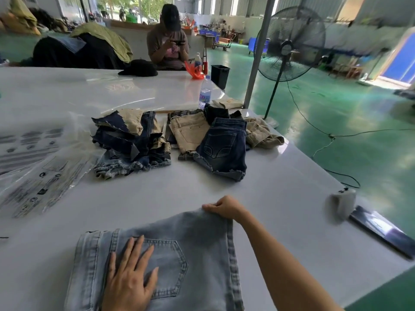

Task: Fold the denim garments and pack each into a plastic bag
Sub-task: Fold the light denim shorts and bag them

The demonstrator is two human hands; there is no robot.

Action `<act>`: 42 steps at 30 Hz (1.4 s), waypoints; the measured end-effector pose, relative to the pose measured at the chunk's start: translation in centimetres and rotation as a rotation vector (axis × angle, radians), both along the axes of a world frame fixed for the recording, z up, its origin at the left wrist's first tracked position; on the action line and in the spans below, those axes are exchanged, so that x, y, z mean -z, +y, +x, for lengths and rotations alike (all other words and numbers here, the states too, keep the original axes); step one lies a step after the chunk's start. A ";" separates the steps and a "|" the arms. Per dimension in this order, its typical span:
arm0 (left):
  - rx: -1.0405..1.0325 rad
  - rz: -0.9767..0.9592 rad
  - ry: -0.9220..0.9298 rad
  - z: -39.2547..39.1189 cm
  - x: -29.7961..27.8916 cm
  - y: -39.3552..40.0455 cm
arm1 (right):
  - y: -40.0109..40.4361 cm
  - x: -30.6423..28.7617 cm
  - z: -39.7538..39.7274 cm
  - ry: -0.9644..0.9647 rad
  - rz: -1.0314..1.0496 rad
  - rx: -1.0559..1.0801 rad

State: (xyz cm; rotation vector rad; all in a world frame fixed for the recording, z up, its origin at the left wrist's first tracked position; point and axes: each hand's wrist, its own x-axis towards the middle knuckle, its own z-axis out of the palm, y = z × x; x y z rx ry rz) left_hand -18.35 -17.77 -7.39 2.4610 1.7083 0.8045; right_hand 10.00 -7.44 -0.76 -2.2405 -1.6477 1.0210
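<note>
A light-blue denim garment (pixel 202 243) lies on the white table (pixel 269 198) close to me, back pocket up. My left hand (pixel 130 277) presses flat on the pocket with straight fingers. My right hand (pixel 224 207) pinches the garment's far right corner. Clear plastic bags (pixel 40 176) with printed marks lie spread at the left. Further back sit a pile of dark and tan denim shorts (pixel 132 142) and a second group with dark-blue shorts (pixel 224 147) on top.
A water bottle (pixel 204 93) stands behind the piles. A dark phone-like slab (pixel 381 230) and a grey object (pixel 342 203) lie near the right table edge. A standing fan (pixel 289 43) is on the green floor. A seated person (pixel 168 39) is at the far side.
</note>
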 end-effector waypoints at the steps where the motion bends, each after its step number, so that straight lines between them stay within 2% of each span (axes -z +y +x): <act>1: 0.005 0.030 -0.005 0.1 -0.1 0.0 | 0.2 -0.2 0.1 0.034 -0.017 -0.027; 3: 0.006 0.068 0.002 0.2 -0.1 0.1 | 0.6 -0.6 0.4 0.125 0.032 -0.040; 6: -0.005 0.103 0.017 0.5 -0.4 0.2 | 0.6 -0.1 0.5 0.258 0.143 0.075; 10: -0.022 0.123 0.036 0.6 -0.7 0.0 | 1.0 1.5 0.2 0.165 0.176 0.123; 13: -0.039 0.097 0.021 0.5 -0.6 0.0 | 1.4 1.8 -0.3 0.187 0.209 0.157; 18: -0.029 0.030 0.026 0.4 -0.2 -0.1 | 1.3 2.4 -0.1 0.024 0.194 0.205; 21: -0.047 -0.021 0.021 0.4 0.0 -0.2 | 0.7 1.9 0.5 0.201 0.256 0.288; 25: -0.045 -0.047 0.049 0.4 0.2 -0.3 | -0.7 1.6 1.1 0.329 0.126 0.217; 27: -0.041 -0.044 0.035 0.2 0.0 -0.3 | -0.7 1.6 1.0 0.416 0.246 0.289; 29: -0.023 -0.028 0.041 0.1 -0.1 -0.4 | -0.9 2.0 0.6 0.369 0.370 0.354; 33: 0.006 0.087 0.000 -0.1 -0.6 -0.6 | -1.0 2.9 0.3 0.186 0.316 0.308; 35: -0.100 0.160 -0.088 -1.2 -1.7 0.1 | -0.8 2.2 0.6 0.128 0.226 0.248; 36: -0.218 0.180 -0.130 -2.0 -2.4 0.7 | -0.6 2.0 0.7 0.109 0.193 0.216; 38: -0.500 0.088 -0.253 -4.1 -3.8 2.0 | -0.4 1.7 0.6 0.054 0.152 0.152; 40: -0.711 -0.212 -0.386 -6.1 -4.6 3.6 | 0.1 1.1 0.3 -0.047 0.122 0.089; 42: -0.775 -0.482 -0.387 -7.6 -4.3 5.0 | 0.7 0.3 -0.2 -0.141 0.092 0.060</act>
